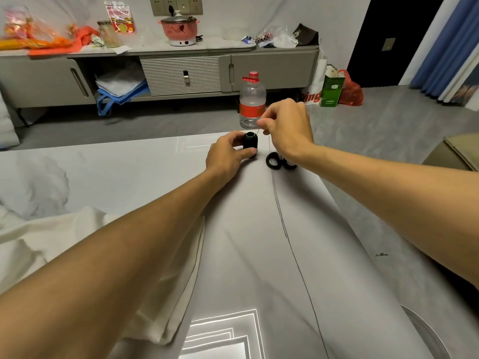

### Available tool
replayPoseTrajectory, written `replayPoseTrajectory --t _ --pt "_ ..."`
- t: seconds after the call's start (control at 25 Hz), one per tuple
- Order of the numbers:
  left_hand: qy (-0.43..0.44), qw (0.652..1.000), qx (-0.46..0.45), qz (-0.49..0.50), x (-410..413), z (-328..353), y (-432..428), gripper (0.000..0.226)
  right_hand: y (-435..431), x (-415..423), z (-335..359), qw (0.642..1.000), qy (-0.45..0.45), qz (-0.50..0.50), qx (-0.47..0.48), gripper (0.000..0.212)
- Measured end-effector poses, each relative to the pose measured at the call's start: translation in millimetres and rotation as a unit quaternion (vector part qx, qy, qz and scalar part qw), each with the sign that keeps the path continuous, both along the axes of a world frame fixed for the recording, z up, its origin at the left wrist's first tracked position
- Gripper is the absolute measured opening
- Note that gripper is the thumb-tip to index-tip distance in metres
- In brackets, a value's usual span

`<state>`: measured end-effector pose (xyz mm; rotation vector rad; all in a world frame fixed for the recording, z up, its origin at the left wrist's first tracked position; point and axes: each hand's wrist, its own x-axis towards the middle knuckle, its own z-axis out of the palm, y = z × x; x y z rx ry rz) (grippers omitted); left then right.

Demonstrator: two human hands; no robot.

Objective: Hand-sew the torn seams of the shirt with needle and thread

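On the table (129,177), one spool (250,141) in left hand's (228,154) grip, perhaps one thread (278,206) in right hand's (287,125).

- Your right hand (285,128) covers the scissors' (274,161) blades; only black loops show.
- Whether your right fingertips (261,124) hold a needle is too small to tell.
- Near your left forearm, the shirt (51,242) runs off the edge.
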<state>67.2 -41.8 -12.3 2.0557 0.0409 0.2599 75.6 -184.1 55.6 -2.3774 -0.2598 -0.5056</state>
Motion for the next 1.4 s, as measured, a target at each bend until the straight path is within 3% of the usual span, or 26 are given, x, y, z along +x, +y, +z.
replayPoseTrajectory --t 0.24,0.36,0.56,0.72,0.96,1.16,1.4 --pt "0.034 0.993 -0.112 -0.008 -55 38 9 0.078 -13 -48 36 0.985 0.065 0.03 0.159 0.011" --pt "0.021 0.995 -0.099 -0.027 -129 91 27 0.061 -15 -108 71 0.963 0.13 0.068 0.228 0.008" --pt "0.093 0.989 -0.072 -0.093 -278 207 45 0.017 -6 -244 143 0.926 0.21 0.157 0.272 0.002" --pt "0.102 0.99 -0.06 -0.082 -414 274 48 0.021 -3 -371 197 0.907 0.235 0.201 0.285 0.01" --pt "0.106 0.992 -0.031 -0.054 -563 300 47 0.018 0 -506 232 0.889 0.254 0.239 0.297 0.012" --pt "0.087 0.995 -0.017 -0.053 -602 298 45 0.015 -1 -545 233 0.89 0.255 0.24 0.292 0.008" --pt "0.091 0.993 -0.027 -0.068 -589 289 52 0.013 5 -537 213 0.885 0.269 0.237 0.296 0.005"
